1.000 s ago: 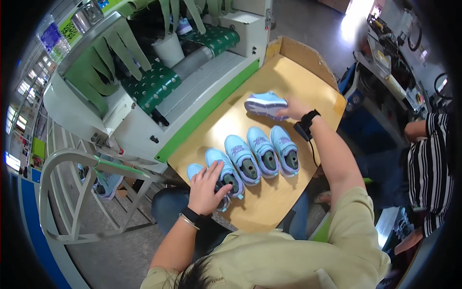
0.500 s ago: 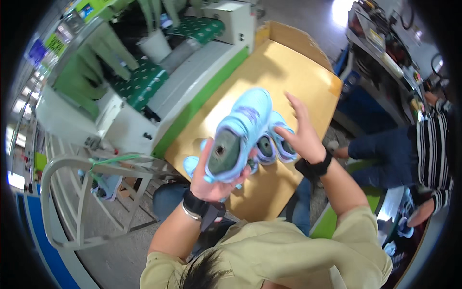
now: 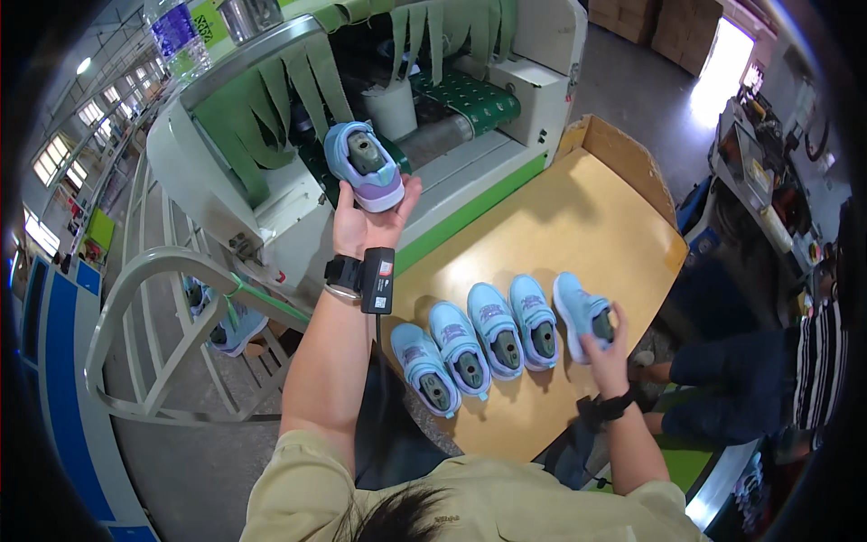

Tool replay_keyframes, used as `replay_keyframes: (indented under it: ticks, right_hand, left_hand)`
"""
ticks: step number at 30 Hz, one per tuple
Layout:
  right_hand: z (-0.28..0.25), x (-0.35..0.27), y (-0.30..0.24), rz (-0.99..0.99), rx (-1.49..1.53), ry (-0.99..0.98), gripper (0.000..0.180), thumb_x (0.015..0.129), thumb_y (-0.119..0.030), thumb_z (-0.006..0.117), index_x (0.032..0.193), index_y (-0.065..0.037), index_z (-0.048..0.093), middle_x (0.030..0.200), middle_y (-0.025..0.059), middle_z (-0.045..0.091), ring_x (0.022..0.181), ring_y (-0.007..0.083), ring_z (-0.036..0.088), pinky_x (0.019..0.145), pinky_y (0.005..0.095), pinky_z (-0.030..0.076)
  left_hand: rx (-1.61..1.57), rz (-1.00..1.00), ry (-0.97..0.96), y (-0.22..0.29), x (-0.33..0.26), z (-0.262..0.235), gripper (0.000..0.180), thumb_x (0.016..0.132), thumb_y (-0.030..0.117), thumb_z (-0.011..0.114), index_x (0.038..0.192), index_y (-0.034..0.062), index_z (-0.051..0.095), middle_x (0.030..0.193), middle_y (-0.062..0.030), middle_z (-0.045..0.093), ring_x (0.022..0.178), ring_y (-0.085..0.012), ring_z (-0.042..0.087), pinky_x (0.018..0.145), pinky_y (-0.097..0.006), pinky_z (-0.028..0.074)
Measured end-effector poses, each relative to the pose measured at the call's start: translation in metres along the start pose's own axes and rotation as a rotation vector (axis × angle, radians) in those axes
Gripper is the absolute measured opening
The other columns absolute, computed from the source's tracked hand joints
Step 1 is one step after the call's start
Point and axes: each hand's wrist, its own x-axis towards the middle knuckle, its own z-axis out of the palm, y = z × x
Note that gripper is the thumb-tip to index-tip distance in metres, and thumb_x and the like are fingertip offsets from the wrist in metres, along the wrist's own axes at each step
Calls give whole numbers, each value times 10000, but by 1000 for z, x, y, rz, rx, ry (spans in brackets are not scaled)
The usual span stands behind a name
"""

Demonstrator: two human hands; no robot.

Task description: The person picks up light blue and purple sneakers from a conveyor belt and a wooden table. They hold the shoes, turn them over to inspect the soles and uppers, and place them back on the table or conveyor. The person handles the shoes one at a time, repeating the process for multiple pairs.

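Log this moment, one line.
left hand: holding light-blue shoe near green belt | right hand: touching rightmost tabletop shoe | table: four more shoes

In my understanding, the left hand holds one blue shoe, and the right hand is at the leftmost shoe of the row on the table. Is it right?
Not quite: in the head view, the right hand is at the rightmost shoe of the row on the table. The left hand does hold one blue shoe.

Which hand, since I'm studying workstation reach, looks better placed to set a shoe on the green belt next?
Probably the left: the left hand holds a blue shoe up by the green belt. The right hand is at the rightmost shoe on the table, farther from the belt.
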Motion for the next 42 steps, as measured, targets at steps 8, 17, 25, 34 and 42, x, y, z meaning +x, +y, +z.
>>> replay_keyframes:
  ticks: [8, 17, 25, 34, 42]
  right_hand:
    - [74, 152, -180, -670, 145, -7, 719, 886, -124, 745, 1493, -51, 369, 1415, 157, 501, 1272, 262, 549, 1082, 379, 442]
    - [197, 332, -192, -659, -632, -155, 720, 875, -77, 641, 1541, -221, 408, 1489, 258, 471, 1292, 433, 537, 1088, 416, 444]
    - [88, 137, -123, -479, -565, -884, 640, 950, -353, 700, 1499, -117, 473, 1482, 226, 497, 1383, 359, 470, 1145, 441, 389]
    - [75, -12, -14, -299, -412, -344, 626, 911, -88, 685, 1491, -176, 467, 1566, 273, 269, 1417, 485, 333, 1165, 489, 344]
    - [81, -15, -12, -318, -448, -232, 585, 915, -70, 659, 1462, -206, 502, 1522, 289, 340, 1358, 490, 400, 1121, 500, 389]
  left_hand:
    - [50, -67, -97, 15, -21, -13, 753, 1043, 591, 399, 1499, -9, 376, 1469, -262, 470, 1398, -407, 438, 1143, -568, 391]
    - [2517, 166, -678, -121, -160, -66, 878, 922, 518, 669, 1606, 157, 253, 1615, -157, 328, 1432, -430, 369, 1116, -615, 346]
    - [2439, 13, -610, -127, -172, -80, 932, 874, 515, 701, 1616, 213, 225, 1635, -157, 278, 1435, -457, 339, 1113, -666, 317]
    - [2414, 1, -582, -125, -174, -78, 929, 873, 511, 700, 1615, 217, 225, 1639, -160, 269, 1440, -459, 325, 1159, -644, 255]
    - [2552, 81, -474, -115, -199, -60, 833, 899, 450, 684, 1597, 208, 299, 1647, -193, 239, 1494, -457, 241, 1157, -695, 186]
